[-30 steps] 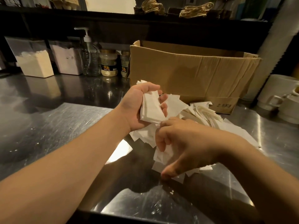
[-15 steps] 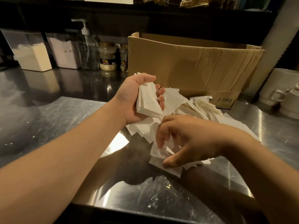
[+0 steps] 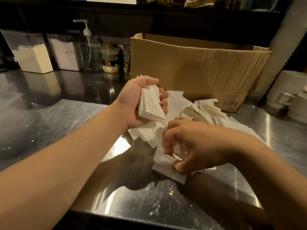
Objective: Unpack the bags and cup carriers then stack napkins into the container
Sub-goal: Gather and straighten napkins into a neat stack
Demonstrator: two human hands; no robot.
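On steel counter (image 3: pixel 49 123), white folded napkins (image 3: pixel 179 107) lie loosely heaped.

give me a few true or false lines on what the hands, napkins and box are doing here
1. The left hand holds a stack of napkins. True.
2. The right hand rests flat and empty on the counter. False: its fingers are curled into the loose napkin pile.
3. The box stands behind the pile. True.
4. The box lies crushed flat. False: it stands open-topped.
5. A pump bottle stands left of the box. True.
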